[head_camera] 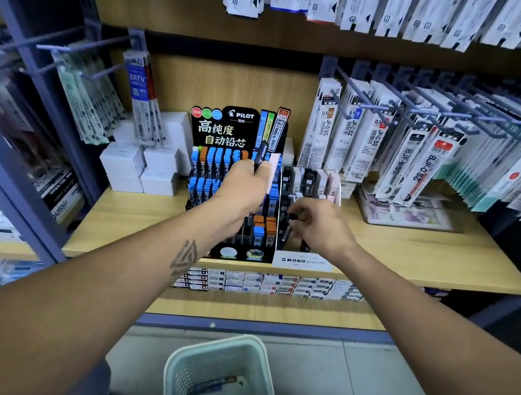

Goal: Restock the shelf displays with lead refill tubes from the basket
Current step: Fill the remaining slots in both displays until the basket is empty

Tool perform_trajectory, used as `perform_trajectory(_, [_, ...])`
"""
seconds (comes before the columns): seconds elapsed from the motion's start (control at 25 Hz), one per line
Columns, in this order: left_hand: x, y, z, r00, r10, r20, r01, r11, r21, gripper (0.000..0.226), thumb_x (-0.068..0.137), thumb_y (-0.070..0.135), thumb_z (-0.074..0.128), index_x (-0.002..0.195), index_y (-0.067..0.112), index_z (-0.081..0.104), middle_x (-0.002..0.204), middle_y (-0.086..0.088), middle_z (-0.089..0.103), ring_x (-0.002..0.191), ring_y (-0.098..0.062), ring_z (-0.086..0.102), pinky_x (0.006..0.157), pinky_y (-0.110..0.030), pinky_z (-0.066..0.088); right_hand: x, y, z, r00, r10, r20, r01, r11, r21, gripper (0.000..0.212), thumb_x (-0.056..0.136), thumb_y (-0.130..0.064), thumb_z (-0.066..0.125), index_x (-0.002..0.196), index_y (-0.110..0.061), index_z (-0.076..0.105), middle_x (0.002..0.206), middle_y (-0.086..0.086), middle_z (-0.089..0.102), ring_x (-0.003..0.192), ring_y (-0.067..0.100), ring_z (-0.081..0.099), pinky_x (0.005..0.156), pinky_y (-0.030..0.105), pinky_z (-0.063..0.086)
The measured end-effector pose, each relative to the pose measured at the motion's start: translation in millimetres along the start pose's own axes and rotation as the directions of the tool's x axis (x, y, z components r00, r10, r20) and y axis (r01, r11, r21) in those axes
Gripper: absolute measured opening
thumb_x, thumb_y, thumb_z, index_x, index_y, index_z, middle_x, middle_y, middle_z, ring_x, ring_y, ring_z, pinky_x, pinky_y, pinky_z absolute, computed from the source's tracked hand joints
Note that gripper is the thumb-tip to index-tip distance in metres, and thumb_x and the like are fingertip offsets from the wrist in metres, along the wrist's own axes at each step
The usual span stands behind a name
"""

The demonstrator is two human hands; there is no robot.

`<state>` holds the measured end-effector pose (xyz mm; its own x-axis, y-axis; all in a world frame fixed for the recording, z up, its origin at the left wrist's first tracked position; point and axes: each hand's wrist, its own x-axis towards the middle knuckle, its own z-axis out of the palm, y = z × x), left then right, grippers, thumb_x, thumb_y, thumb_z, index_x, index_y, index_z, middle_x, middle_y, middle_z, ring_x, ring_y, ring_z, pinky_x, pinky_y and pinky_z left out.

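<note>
On the wooden shelf (411, 250) stand the black Pilot display (223, 166) and the clear Mono display (312, 184). The left hand (247, 184) grips spare lead refill tubes (266, 158) above its curled fingers. The right hand (318, 226) pinches one dark tube (292, 216); the tube should be lowered upright into the slot below the fingertips. More tubes lie in the basket (184, 366).

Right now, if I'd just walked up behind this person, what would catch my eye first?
Probably the black Pilot lead display stand mid-shelf, packed with blue and orange tubes. The left hand holds a few spare tubes in front of it, while the right hand pinches a dark tube at the clear Mono display rack beside it. Below, on the floor, a pale green plastic basket holds a few leftover tubes.
</note>
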<state>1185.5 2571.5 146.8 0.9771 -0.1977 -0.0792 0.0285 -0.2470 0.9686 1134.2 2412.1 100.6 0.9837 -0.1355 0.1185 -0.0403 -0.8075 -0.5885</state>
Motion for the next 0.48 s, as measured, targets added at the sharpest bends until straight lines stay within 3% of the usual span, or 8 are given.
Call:
perform_trajectory(0.2, [-4,2,-3,1.000,-0.006,0.018,0.006,1.000,0.001,0.030,0.109,0.032,0.038,0.111,0.006,0.053,0.089,-0.010,0.050,0.080,-0.023,0.043,0.057,-0.031,0.035,-1,-6,9,0.999,-0.043,0.029,0.047,0.989,-0.140,0.020,0.090,-0.016,0.073,0.107,-0.021,0.064,0.095,-0.002,0.069,0.090,0.022,0.065,0.082,0.043,0.058])
perform_trajectory(0.32, [-4,1,-3,1.000,-0.009,0.014,0.009,1.000,0.009,0.030,0.108,0.033,0.038,0.111,0.007,0.053,0.092,-0.011,0.052,0.081,-0.023,0.044,0.057,-0.031,0.036,-1,-6,12,0.998,-0.032,0.050,0.042,0.975,-0.218,0.014,0.089,-0.017,0.072,0.100,-0.023,0.066,0.095,-0.001,0.071,0.091,0.023,0.066,0.082,0.041,0.057])
perform_trajectory(0.48, [-6,2,-4,1.000,-0.012,0.025,0.012,1.000,0.001,0.028,0.109,0.033,0.039,0.108,0.009,0.053,0.089,-0.010,0.050,0.081,-0.022,0.043,0.057,-0.030,0.036,-2,-2,15,1.000,-0.013,0.020,0.017,0.972,-0.233,0.015,0.091,-0.016,0.069,0.104,-0.021,0.074,0.102,0.002,0.074,0.094,0.024,0.068,0.085,0.039,0.057])
